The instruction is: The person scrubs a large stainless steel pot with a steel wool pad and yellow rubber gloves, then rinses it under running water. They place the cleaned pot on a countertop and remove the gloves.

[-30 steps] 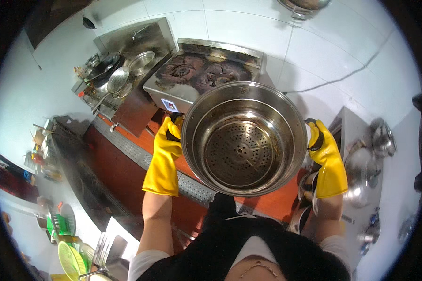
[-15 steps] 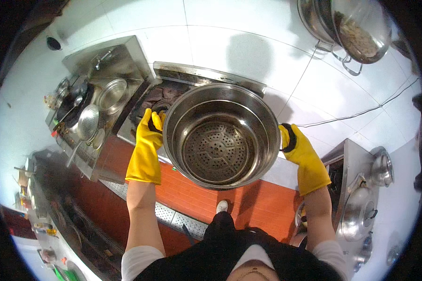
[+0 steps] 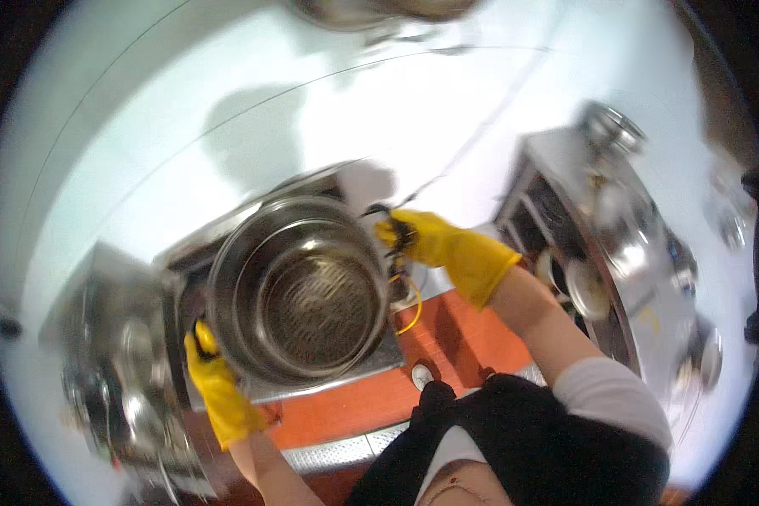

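Note:
Between my hands is a large round metal steamer pot (image 3: 243,295) with a perforated bottom, tilted so its inside faces me. My left hand (image 3: 218,384), in a yellow rubber glove, is closed on the dark handle at the pot's left side. On the opposite side my right hand (image 3: 443,249), gloved the same way, grips the other dark handle. Behind the pot is the metal stove (image 3: 215,228), largely hidden by it. Motion blurs the picture, so whether the pot touches the stove cannot be told.
A metal counter (image 3: 93,291) with blurred pans and utensils is at the left. To the right, a steel cabinet (image 3: 565,181) bears metal pots, with bowls on a lower shelf. A yellow hose (image 3: 417,312) curves beside the stove. Red tiles (image 3: 455,333) cover the floor.
My view has swung to the right. Both hands have carried the steamer pot over toward the stove, still holding its handles. The yellow hose has come into view.

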`<state>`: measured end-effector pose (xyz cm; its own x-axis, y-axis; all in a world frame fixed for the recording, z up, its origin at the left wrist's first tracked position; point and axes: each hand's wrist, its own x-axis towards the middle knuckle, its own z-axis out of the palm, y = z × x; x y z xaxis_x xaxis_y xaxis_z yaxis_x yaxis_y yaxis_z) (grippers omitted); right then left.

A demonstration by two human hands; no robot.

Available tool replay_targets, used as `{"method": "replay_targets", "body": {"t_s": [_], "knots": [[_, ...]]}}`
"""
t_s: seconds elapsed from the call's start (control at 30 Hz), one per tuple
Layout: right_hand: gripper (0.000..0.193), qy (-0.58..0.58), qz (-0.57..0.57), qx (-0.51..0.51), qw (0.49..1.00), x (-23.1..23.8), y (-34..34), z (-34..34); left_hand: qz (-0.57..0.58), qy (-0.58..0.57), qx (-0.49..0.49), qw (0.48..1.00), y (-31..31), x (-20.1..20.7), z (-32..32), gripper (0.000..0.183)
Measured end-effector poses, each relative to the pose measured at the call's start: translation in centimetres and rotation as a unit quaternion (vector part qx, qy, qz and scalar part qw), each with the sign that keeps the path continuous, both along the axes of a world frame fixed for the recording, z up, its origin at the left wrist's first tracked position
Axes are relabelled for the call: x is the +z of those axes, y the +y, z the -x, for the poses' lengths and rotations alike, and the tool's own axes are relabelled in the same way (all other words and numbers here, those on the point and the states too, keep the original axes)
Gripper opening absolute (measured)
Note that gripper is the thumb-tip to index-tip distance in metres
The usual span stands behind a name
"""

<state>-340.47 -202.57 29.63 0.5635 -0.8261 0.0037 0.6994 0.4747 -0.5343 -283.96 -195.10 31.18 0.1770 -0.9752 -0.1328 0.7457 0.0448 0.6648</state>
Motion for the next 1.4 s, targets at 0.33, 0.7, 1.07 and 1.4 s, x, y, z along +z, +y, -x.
{"method": "replay_targets", "body": {"t_s": [0.33,0.7,1.07,1.4], "knots": [[0.035,0.092,-0.376,-0.412,0.825,-6.2,19.1,19.5,-0.132,-0.371,0.344,0.852,11.4,8.6,10.6,0.060],[0.028,0.168,-0.386,-0.575,0.701,-7.2,41.2,44.4,0.143,-0.542,0.315,0.766,15.0,8.9,32.0,0.080],[0.038,0.623,-0.201,-0.651,0.384,-8.2,36.9,66.7,0.117,-0.445,0.113,0.880,8.1,5.3,49.6,0.072],[0.039,0.445,-0.255,-0.665,0.542,-5.1,28.3,71.5,0.144,-0.481,-0.192,0.844,-4.4,-2.3,66.8,0.057]]}}
